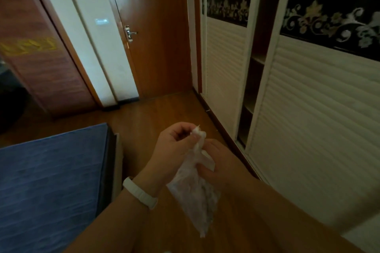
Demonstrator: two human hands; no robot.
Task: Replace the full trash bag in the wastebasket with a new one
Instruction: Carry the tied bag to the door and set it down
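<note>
A thin, translucent white trash bag (195,193) hangs crumpled between my two hands above the wooden floor. My left hand (174,150), with a white band on its wrist, pinches the bag's top edge between thumb and fingers. My right hand (218,162) sits just to the right and slightly lower, its fingers curled round another part of the bag's upper edge. The rest of the bag dangles down in front of my forearms. No wastebasket is in view.
A bed with a blue cover (49,187) fills the lower left. A white sliding wardrobe (308,109) lines the right side, one door (226,68) partly slid aside. A closed wooden door (156,37) stands straight ahead, and wooden floor (156,113) lies between them.
</note>
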